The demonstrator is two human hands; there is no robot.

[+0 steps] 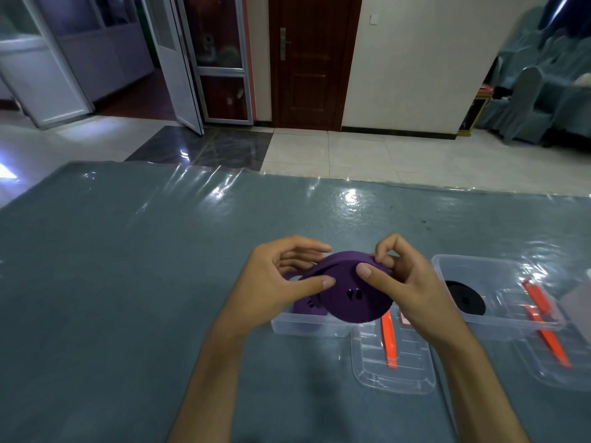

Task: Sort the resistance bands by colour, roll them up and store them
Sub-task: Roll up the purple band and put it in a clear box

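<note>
A rolled purple resistance band (348, 295) is held up over a clear plastic box (307, 324) near the table's middle. My left hand (278, 279) grips the roll's left side, thumb on its flat face. My right hand (406, 279) pinches the band's top edge between thumb and fingers. A loose purple strip runs from the roll toward the left hand. Another purple roll (308, 306) lies in the box under the held one. A rolled black band (463, 297) lies in a second clear box (499, 321) to the right.
Two clear lids with orange clips lie flat: one lid (391, 369) in front of the purple box, another lid (559, 362) at the right edge. The table (128, 282) has a grey-blue cloth under clear film. Tiled floor and a door lie beyond it.
</note>
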